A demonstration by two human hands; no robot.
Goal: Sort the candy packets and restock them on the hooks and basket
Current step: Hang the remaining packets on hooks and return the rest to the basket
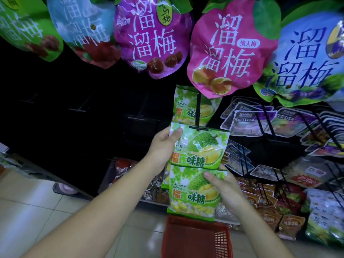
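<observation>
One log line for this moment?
left hand: holds durian packet at hook tip | right hand: holds second durian packet | red basket: below hands

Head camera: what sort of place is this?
Probably a shop's snack aisle: plum snack bags hang overhead, the left hand holds a durian candy packet at a hook, a red basket stands below.

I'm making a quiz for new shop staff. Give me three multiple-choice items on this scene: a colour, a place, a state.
1. The plastic mesh basket is: A blue; B red; C white.
2. The right hand's green foil durian candy packet is: A in the basket; B below the left hand's matching packet; C hidden from view.
3. The left hand: A hangs empty; B rests on the basket; C pinches its packet's top corner.
Answers: B, red mesh shows; B, it sits under that packet; C, its thumb presses the corner.
</observation>
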